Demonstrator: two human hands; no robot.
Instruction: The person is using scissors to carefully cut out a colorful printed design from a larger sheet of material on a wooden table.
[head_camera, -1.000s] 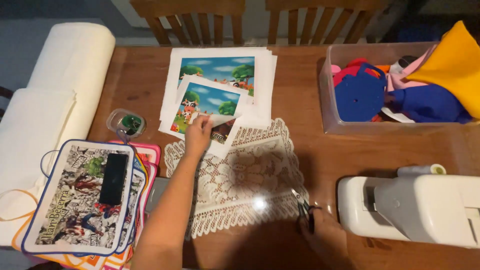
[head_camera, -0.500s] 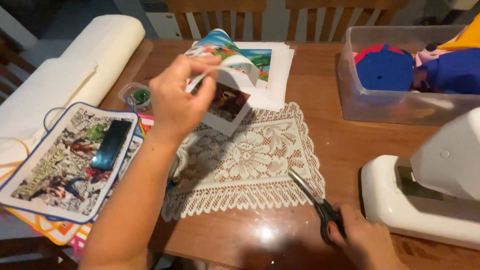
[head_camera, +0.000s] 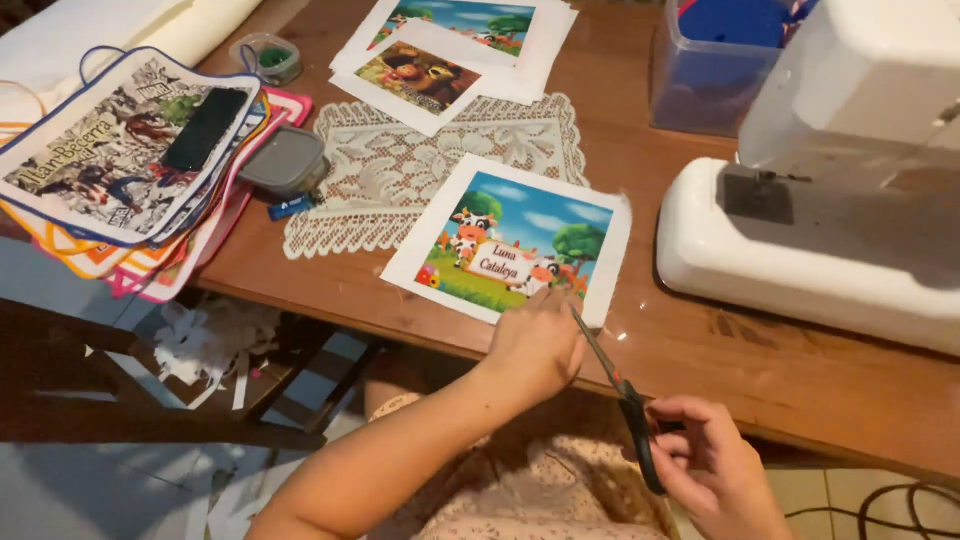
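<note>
Here the left hand (head_camera: 540, 345) pressed down on the near edge of a printed fabric sheet (head_camera: 510, 240), a white-bordered picture of cartoon cows on grass under a blue sky. Its grip was no pinch, as far as the view showed, but curled fingers holding the sheet flat. The right hand (head_camera: 705, 470) was closed around the dark handles of a pair of scissors (head_camera: 615, 385), and the blades, nearly together, pointed up toward the sheet's near right corner, just short of it or touching it; which one could not be told.

The sheet lay on the wooden bench (head_camera: 780, 370) with its far left corner over a lace doily (head_camera: 400, 170). Beyond the doily lay a stack of further printed sheets (head_camera: 440, 65) with their white borders whole. Left of the doily sat a small grey box (head_camera: 285, 160), and further left a pile of finished-looking picture mats with coloured binding (head_camera: 110, 150), a dark phone lying on top. Right of the sheet stood a white sewing machine (head_camera: 830, 230), with a clear bin of coloured felt (head_camera: 700, 70) behind it.

By the look of it the trimming had scarcely begun: the sheet's white border appeared whole on every visible side, so all its edges remained to be cut, as did the stack beyond. White offcuts (head_camera: 200, 340) lay on the floor under the bench
</note>
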